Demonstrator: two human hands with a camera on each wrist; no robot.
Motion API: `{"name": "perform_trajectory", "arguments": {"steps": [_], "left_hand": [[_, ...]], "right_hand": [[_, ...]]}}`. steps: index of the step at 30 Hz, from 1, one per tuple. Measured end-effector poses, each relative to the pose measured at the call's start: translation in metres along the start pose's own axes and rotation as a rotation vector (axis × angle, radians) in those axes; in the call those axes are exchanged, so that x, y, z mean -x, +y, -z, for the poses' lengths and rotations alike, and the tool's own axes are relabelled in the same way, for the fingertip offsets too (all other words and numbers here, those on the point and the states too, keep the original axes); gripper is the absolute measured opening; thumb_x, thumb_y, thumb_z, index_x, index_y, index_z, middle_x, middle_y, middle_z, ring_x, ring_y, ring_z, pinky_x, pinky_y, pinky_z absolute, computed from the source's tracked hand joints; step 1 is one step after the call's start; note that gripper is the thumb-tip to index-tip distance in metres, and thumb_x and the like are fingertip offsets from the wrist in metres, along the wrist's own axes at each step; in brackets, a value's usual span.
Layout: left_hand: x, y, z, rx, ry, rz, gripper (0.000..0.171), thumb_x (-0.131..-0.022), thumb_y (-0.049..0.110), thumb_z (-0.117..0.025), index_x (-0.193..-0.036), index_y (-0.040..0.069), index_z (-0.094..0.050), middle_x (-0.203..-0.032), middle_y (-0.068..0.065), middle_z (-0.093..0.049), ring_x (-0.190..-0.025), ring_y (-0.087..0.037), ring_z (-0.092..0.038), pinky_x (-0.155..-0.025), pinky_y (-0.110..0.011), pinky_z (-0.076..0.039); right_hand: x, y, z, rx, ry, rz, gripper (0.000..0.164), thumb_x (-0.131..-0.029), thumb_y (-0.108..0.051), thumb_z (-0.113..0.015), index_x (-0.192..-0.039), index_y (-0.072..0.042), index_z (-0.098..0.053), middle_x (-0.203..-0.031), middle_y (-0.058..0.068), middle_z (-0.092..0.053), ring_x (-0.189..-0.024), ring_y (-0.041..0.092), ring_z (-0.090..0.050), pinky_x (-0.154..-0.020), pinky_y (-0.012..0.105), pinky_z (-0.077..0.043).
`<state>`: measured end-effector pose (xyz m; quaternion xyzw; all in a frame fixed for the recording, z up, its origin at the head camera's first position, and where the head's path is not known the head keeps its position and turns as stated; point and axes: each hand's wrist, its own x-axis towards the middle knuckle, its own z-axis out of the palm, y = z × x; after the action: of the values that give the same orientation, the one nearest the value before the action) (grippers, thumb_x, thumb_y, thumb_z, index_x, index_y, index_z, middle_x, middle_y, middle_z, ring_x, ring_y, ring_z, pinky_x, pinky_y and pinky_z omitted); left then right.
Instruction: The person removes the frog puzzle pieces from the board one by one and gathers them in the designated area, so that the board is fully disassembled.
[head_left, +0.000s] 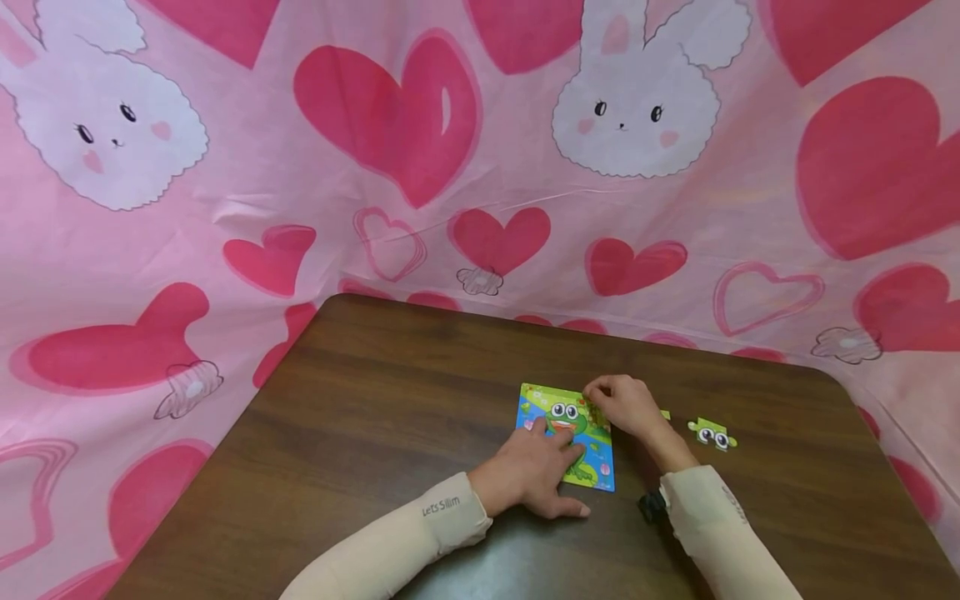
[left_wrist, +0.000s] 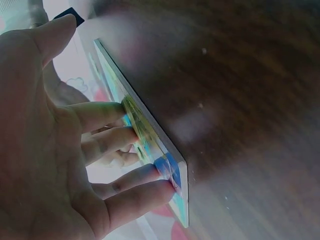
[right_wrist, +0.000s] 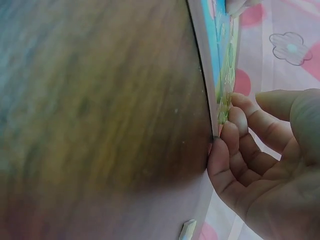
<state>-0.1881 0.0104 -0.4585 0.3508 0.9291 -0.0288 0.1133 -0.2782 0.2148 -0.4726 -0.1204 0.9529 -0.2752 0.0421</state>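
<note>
A frog jigsaw puzzle point(head_left: 534, 400) with a blue and green picture lies flat on the table. My left hand point(head_left: 534, 468) rests over its lower left part, fingers spread and thumb out over the wood. In the left wrist view its fingertips point(left_wrist: 167, 189) touch the picture. At the puzzle's upper right corner is my right hand point(head_left: 627, 405), fingers bent. The right wrist view shows fingertips point(right_wrist: 236, 100) at the puzzle's edge, the little finger low beside it and the thumb apart from the picture. Part of the frog picture is hidden under the left hand.
A loose puzzle piece with two frog eyes point(head_left: 712, 435) lies right of my right hand. Another green piece point(head_left: 665, 414) shows partly behind the right wrist. The brown table point(head_left: 360, 417) meets a pink hanging with hearts and rabbits point(head_left: 525, 183) at its back.
</note>
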Motion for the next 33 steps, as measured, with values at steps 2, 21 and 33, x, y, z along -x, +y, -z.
{"name": "perform_trajectory", "arguments": {"steps": [2, 21, 33], "left_hand": [[-0.0002, 0.0003, 0.0000, 0.002, -0.003, -0.001, 0.085, -0.084, 0.086, -0.045, -0.154, 0.037, -0.042, -0.158, 0.011, -0.040, -0.136, -0.028, -0.043, -0.095, -0.037, -0.049], [-0.0027, 0.0007, -0.0019, -0.005, 0.006, 0.002, 0.084, -0.084, 0.084, -0.048, -0.153, 0.037, -0.043, -0.157, 0.010, -0.042, -0.132, -0.027, -0.044, -0.094, -0.036, -0.048], [-0.0025, 0.0004, 0.0011, 0.010, -0.015, -0.010, 0.085, -0.085, 0.084, -0.047, -0.154, 0.035, -0.042, -0.159, 0.009, -0.040, -0.135, -0.029, -0.043, -0.101, -0.038, -0.048]], "right_hand": [[0.0003, 0.0000, 0.0003, -0.002, -0.004, -0.001, 0.021, -0.101, -0.023, -0.062, -0.104, -0.011, -0.079, -0.108, 0.010, -0.077, -0.088, 0.021, -0.065, -0.082, 0.045, -0.053], [0.0025, 0.0057, 0.0035, -0.103, -0.057, -0.014, 0.018, -0.093, -0.005, -0.068, -0.107, -0.013, -0.077, -0.098, 0.004, -0.074, -0.085, 0.019, -0.061, -0.079, 0.037, -0.053], [0.0066, 0.0093, 0.0071, -0.294, -0.111, 0.006, 0.025, -0.096, -0.002, -0.063, -0.118, -0.007, -0.072, -0.120, 0.015, -0.071, -0.097, 0.024, -0.062, -0.086, 0.037, -0.055]]}}
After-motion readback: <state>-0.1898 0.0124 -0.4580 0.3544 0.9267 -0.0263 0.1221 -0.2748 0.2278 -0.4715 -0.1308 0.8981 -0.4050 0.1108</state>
